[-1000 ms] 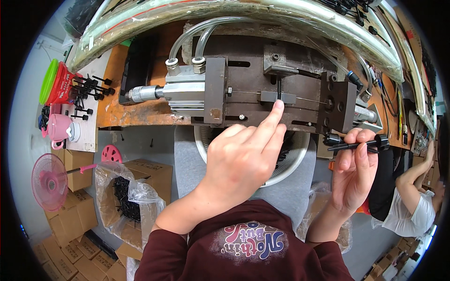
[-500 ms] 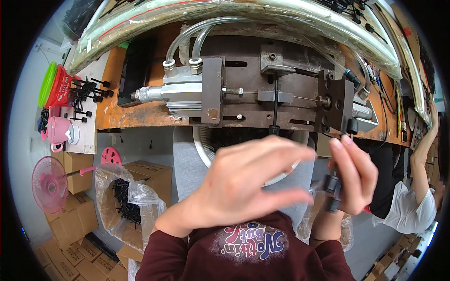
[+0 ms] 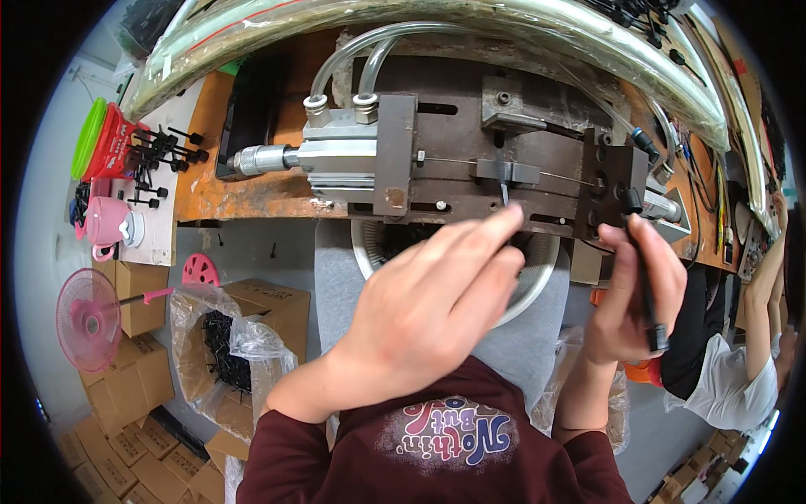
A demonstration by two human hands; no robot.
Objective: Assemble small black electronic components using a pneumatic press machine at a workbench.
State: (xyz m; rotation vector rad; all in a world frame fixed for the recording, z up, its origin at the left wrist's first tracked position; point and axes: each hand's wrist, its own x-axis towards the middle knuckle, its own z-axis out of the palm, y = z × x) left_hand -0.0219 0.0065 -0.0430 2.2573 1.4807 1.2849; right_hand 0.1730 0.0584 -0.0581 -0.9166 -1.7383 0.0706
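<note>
In front of me is a brown metal fixture (image 3: 453,189) with a silver pneumatic cylinder (image 3: 336,164) on its left and a small grey block (image 3: 506,172) in its middle. My left hand (image 3: 437,302) reaches up to the fixture's front edge. Its fingers are closed around the lower end of a thin dark rod (image 3: 505,193) that sticks out at the block; the thumb and that end are hidden. Right of the fixture, my right hand (image 3: 642,290) grips a black rod (image 3: 648,294) with a thick cap at its upper end, held steeply tilted.
A white basket (image 3: 546,281) sits below the fixture's front edge. To the left stand a pink fan (image 3: 84,319), a bagged carton of black parts (image 3: 227,353) and a pink cup (image 3: 107,223). Clear hoses (image 3: 386,38) arch over the cylinder. Another person's arm (image 3: 760,281) is at far right.
My left hand has moved up to the rod at the block. The cylinder's threaded shaft has drawn back left. The black rod in my right hand has swung round and moved right.
</note>
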